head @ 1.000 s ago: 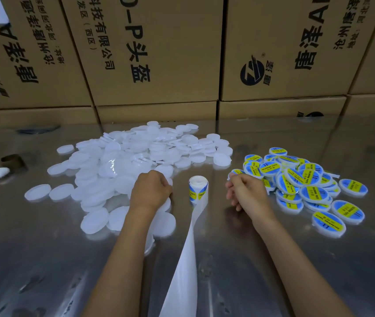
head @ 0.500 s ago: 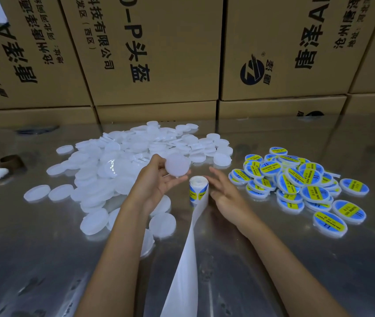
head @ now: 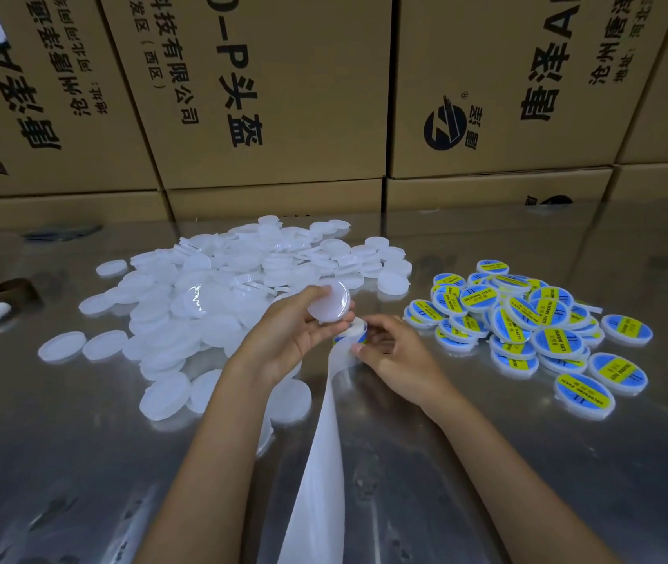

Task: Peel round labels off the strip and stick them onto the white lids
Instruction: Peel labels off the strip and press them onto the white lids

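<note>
The left hand [head: 287, 331] is holding one white lid [head: 329, 302] lifted above the middle of the steel table [head: 59, 462], its grip pinching the rim, the lid tilted with its flat face turned toward the camera. Just below it the label roll [head: 354, 333] is standing upright, and the right hand [head: 395, 352] is curling its grip around the roll's near side, thumb and fingers pinching at it. The bare backing strip [head: 320, 462] is running lengthwise from the roll toward the near table edge. Plain lids [head: 210, 303] are lying heaped toward the far left, labelled lids [head: 527, 323] toward the right, cardboard boxes [head: 283, 95] standing along the far edge
</note>
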`<state>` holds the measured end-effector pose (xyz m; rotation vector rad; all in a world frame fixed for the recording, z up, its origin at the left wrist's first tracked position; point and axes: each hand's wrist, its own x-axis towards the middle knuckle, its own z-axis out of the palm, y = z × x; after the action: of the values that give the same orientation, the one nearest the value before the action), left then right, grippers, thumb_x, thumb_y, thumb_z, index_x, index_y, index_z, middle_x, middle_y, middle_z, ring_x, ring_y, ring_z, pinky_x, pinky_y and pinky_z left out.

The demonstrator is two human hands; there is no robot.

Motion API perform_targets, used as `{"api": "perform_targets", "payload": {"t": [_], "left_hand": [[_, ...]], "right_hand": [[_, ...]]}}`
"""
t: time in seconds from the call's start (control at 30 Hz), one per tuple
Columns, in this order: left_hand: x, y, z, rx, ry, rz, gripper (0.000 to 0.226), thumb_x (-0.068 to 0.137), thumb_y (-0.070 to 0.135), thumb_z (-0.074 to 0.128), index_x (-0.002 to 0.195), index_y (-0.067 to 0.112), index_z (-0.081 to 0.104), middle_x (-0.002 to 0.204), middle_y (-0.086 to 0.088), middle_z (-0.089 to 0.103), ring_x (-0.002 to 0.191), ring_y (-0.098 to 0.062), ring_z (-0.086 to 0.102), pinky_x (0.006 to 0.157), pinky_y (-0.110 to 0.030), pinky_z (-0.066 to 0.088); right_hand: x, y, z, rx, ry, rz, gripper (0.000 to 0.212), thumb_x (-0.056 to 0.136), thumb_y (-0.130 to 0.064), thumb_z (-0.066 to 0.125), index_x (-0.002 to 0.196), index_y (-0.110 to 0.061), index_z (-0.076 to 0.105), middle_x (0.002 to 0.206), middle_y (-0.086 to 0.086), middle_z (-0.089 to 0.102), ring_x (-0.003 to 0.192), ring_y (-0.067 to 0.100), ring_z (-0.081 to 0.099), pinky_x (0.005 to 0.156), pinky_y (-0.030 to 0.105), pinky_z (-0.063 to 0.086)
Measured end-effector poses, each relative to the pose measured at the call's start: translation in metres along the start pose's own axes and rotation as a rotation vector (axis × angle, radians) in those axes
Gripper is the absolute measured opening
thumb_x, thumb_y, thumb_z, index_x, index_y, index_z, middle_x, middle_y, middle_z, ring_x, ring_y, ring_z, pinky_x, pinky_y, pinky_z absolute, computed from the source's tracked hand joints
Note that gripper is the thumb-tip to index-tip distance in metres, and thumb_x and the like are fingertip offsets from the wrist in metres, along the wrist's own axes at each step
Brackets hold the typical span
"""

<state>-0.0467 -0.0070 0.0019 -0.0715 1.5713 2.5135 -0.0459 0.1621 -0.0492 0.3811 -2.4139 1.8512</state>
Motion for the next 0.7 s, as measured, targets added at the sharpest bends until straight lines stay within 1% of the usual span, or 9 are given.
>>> {"api": "perform_targets", "payload": {"t": [0.13, 0.2, 0.27, 0.33, 0.37, 0.43, 0.5, 0.63, 0.7], "left_hand": [[0.001, -0.007, 0.008, 0.214, 0.035, 0.179, 0.024, 0.102, 0.015, 0.056, 0.119, 0.0, 0.064, 0.105, -0.015, 0.076, 0.1, -0.027, 0.074, 0.077, -0.029, 0.061], [0.0, -0.008, 0.013, 0.336, 0.064, 0.29, 0.022, 0.104, 0.021, 0.054, 0.118, 0.006, 0.064, 0.103, -0.008, 0.078, 0.103, -0.023, 0.073, 0.085, -0.03, 0.06], [-0.001, -0.01, 0.017, 0.473, 0.087, 0.354, 0.023, 0.104, 0.028, 0.054, 0.118, 0.013, 0.063, 0.105, -0.003, 0.078, 0.107, -0.016, 0.071, 0.095, -0.032, 0.055], [-0.001, -0.013, 0.02, 0.561, 0.072, 0.351, 0.026, 0.105, 0.031, 0.052, 0.121, 0.014, 0.061, 0.109, -0.003, 0.077, 0.107, -0.017, 0.071, 0.097, -0.036, 0.054], [-0.002, -0.014, 0.021, 0.575, 0.049, 0.334, 0.026, 0.106, 0.03, 0.05, 0.123, 0.012, 0.059, 0.109, -0.005, 0.077, 0.104, -0.017, 0.072, 0.095, -0.034, 0.056], [-0.003, -0.017, 0.024, 0.589, 0.011, 0.319, 0.026, 0.107, 0.025, 0.048, 0.125, 0.009, 0.056, 0.106, -0.008, 0.077, 0.097, -0.013, 0.074, 0.084, -0.021, 0.056], [-0.005, -0.018, 0.026, 0.608, 0.004, 0.322, 0.025, 0.107, 0.024, 0.046, 0.125, 0.008, 0.055, 0.105, -0.009, 0.077, 0.094, -0.011, 0.074, 0.08, -0.016, 0.054], [-0.005, -0.017, 0.026, 0.618, 0.007, 0.319, 0.024, 0.108, 0.021, 0.045, 0.122, 0.005, 0.055, 0.104, -0.011, 0.077, 0.092, -0.015, 0.074, 0.081, -0.02, 0.055], [-0.005, -0.017, 0.026, 0.631, 0.013, 0.312, 0.025, 0.108, 0.022, 0.045, 0.123, 0.005, 0.054, 0.105, -0.011, 0.077, 0.096, -0.017, 0.074, 0.086, -0.023, 0.056]], "right_hand": [[0.0, 0.002, 0.002, 0.061, 0.011, 0.02, 0.027, 0.083, -0.003, 0.076, 0.103, -0.011, 0.06, 0.1, 0.009, 0.063, 0.082, 0.007, 0.058, 0.077, 0.01, 0.048], [0.001, 0.004, 0.003, 0.077, 0.028, 0.027, 0.028, 0.08, -0.003, 0.079, 0.096, -0.014, 0.058, 0.089, 0.001, 0.063, 0.075, 0.0, 0.058, 0.073, 0.01, 0.048], [0.003, 0.007, 0.003, 0.06, 0.055, 0.035, 0.029, 0.078, -0.006, 0.081, 0.09, -0.015, 0.056, 0.082, -0.003, 0.061, 0.068, -0.001, 0.056, 0.069, 0.01, 0.048], [0.005, 0.009, 0.003, 0.034, 0.077, 0.042, 0.031, 0.076, -0.01, 0.083, 0.082, -0.016, 0.053, 0.073, -0.003, 0.058, 0.059, 0.0, 0.052, 0.063, 0.012, 0.046], [0.005, 0.01, 0.003, 0.018, 0.088, 0.044, 0.034, 0.076, -0.012, 0.084, 0.079, -0.017, 0.051, 0.069, -0.002, 0.055, 0.056, 0.001, 0.049, 0.06, 0.014, 0.045], [0.006, 0.013, 0.004, -0.002, 0.113, 0.043, 0.037, 0.075, -0.015, 0.085, 0.074, -0.018, 0.048, 0.065, -0.001, 0.053, 0.056, 0.006, 0.047, 0.058, 0.018, 0.043], [0.007, 0.015, 0.004, -0.001, 0.135, 0.035, 0.039, 0.073, -0.017, 0.086, 0.072, -0.018, 0.047, 0.063, -0.002, 0.051, 0.056, 0.008, 0.044, 0.058, 0.022, 0.041], [0.008, 0.019, 0.003, -0.027, 0.177, 0.045, 0.044, 0.069, -0.025, 0.089, 0.07, -0.018, 0.046, 0.056, -0.009, 0.047, 0.048, 0.003, 0.04, 0.054, 0.022, 0.036], [0.009, 0.021, 0.003, -0.044, 0.201, 0.044, 0.045, 0.067, -0.027, 0.09, 0.069, -0.018, 0.046, 0.056, -0.008, 0.047, 0.049, 0.004, 0.039, 0.056, 0.025, 0.037]]}}
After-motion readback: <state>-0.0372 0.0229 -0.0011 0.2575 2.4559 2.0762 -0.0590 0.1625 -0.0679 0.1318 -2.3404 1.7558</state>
